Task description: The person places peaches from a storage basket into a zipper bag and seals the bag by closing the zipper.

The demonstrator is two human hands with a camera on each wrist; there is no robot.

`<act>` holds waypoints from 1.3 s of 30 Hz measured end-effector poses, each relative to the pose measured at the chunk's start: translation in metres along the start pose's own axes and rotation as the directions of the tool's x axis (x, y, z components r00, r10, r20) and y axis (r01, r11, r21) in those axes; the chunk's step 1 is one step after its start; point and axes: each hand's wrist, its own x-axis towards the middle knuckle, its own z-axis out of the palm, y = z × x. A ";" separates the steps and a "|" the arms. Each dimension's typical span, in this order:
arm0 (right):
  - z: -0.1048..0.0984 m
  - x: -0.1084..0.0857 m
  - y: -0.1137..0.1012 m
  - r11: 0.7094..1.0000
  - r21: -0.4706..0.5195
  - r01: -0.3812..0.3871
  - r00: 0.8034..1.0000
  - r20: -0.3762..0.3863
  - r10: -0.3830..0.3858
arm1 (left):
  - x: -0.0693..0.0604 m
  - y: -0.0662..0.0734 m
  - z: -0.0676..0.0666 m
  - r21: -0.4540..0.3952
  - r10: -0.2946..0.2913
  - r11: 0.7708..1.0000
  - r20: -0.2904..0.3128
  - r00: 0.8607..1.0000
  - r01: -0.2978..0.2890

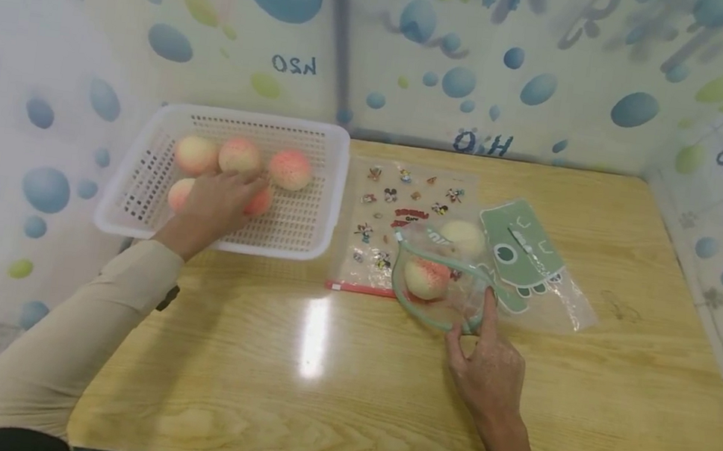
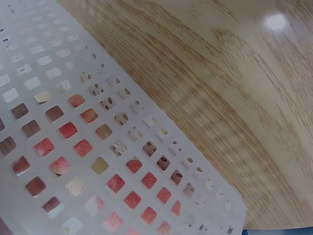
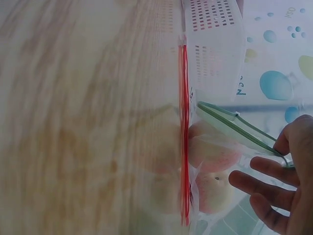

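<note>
In the head view my left hand point(image 1: 218, 200) reaches into the white basket point(image 1: 331, 199), its fingers curled over a peach point(image 1: 260, 202) that partly shows beside them. Several other peaches, such as one at the back right point(image 1: 290, 169), lie around it. The left wrist view has the basket's wall in front of that hand, so its grip is mostly hidden. My right hand point(image 1: 489, 369) pinches the green rim of a clear zip bag point(image 1: 398, 283) between thumb and forefinger. The bag's mouth gapes, with a front peach point(image 1: 426, 277) and a paler back peach point(image 1: 462, 236) inside.
Under the green-rimmed bag lies a flat clear bag with cartoon prints point(image 1: 372, 197) and a red zip point(image 3: 184, 137). The green bag's printed creature point(image 1: 524, 245) spreads to the right. Patterned walls point(image 1: 419, 90) border the wooden table point(image 1: 233, 390).
</note>
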 end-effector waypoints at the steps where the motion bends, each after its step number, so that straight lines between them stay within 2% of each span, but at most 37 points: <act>1: 0.000 0.000 0.000 1.000 0.001 0.001 1.000 -0.002 -0.001 | 0.000 0.000 0.000 -0.004 0.002 1.000 -0.004 1.000 -0.002; 7: 0.001 0.001 -0.001 1.000 0.004 0.004 1.000 -0.002 -0.004 | -0.002 0.001 -0.005 0.001 -0.007 1.000 0.014 1.000 0.007; 12: 0.001 0.000 -0.001 1.000 0.003 0.004 1.000 0.004 -0.004 | -0.004 0.004 -0.007 -0.006 0.004 1.000 -0.037 0.999 -0.004; 20: 0.001 -0.002 -0.002 1.000 0.010 0.012 1.000 0.019 -0.012 | -0.013 0.013 -0.014 -0.068 0.020 0.997 -0.132 0.991 -0.030; 28: 0.002 0.000 -0.003 1.000 0.022 0.012 1.000 0.014 -0.013 | -0.014 0.022 -0.024 -0.063 0.013 0.998 -0.199 0.980 -0.026; 32: 0.003 0.001 -0.004 1.000 0.022 0.007 1.000 0.015 -0.007 | -0.015 0.027 -0.027 -0.053 0.013 0.998 -0.269 0.963 -0.029; 39: 0.005 0.001 -0.003 1.000 0.016 0.022 1.000 -0.006 -0.022 | -0.015 0.039 -0.031 -0.049 0.030 0.997 -0.422 0.906 -0.056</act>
